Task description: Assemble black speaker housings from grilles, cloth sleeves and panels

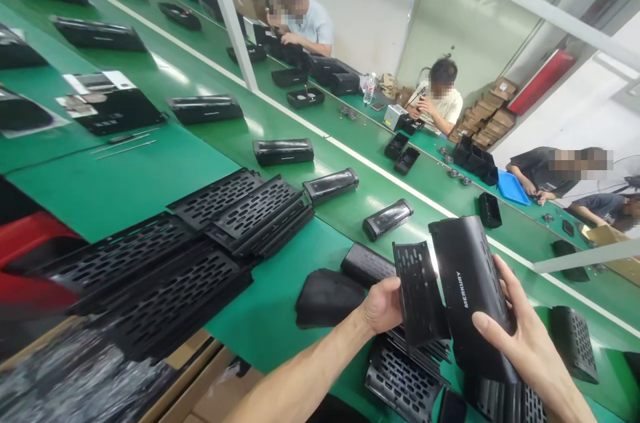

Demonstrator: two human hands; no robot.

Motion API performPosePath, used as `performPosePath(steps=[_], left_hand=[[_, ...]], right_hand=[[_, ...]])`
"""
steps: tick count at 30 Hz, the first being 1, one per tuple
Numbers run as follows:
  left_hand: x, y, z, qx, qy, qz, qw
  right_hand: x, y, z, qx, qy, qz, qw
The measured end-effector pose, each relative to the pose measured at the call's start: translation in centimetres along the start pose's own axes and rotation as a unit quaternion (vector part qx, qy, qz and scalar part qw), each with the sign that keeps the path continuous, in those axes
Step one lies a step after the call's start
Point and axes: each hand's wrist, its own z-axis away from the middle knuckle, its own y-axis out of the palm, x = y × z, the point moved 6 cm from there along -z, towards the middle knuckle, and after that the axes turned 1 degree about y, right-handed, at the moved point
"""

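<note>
In the head view my right hand (525, 329) grips a black speaker housing (463, 276) with white "MERKURY" lettering, thumb across its face and fingers behind its right edge. My left hand (385, 306) pinches a black slotted grille panel (417, 276) by its left edge. The panel stands upright beside the housing, close to its left side; whether they touch low down I cannot tell. Below both hands lie loose slotted panels (400, 379). A dark pouch-like black piece (327, 297) rests on the green bench left of my left hand.
Stacked slotted panels (235, 209) spread across the bench at left. Several black housings (283, 151) sit along the green conveyor (345, 149). A cardboard box (190, 369) with plastic-wrapped contents stands at lower left. Co-workers (313, 19) sit across the line; a metal post (233, 23) rises between.
</note>
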Motion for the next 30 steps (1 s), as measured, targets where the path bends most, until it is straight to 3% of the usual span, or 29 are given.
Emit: performPosePath(steps=[5,8,12,17,23,30], left_hand=[[-0.5,1.4,1.2,0.044,-0.053,0.074,0.995],[-0.5,1.1,1.8,0.040,-0.070,0.063,0.995],[-0.3,-1.2,2.5,-0.066,-0.047,0.040,0.996],[-0.6,-5.0,3.6,-0.238,0.031,-0.123,0.963],[-0.3,-6.8,3.6,-0.275,0.041,-0.211,0.937],[0.1,-7.1,3.3,-0.297,0.030,-0.241,0.923]], right_hand=[[2.3,-0.2,2.1,-0.026,0.026,-0.003,0.999],[2.7,-0.3,3.0,-0.032,0.043,-0.030,0.998],[1.5,-0.5,3.5,-0.059,0.065,-0.025,0.996],[-1.0,0.5,3.3,-0.067,0.070,-0.040,0.994],[-3.1,2.0,2.9,-0.052,0.090,-0.053,0.993],[-4.0,2.8,2.8,-0.046,0.113,-0.063,0.990]])
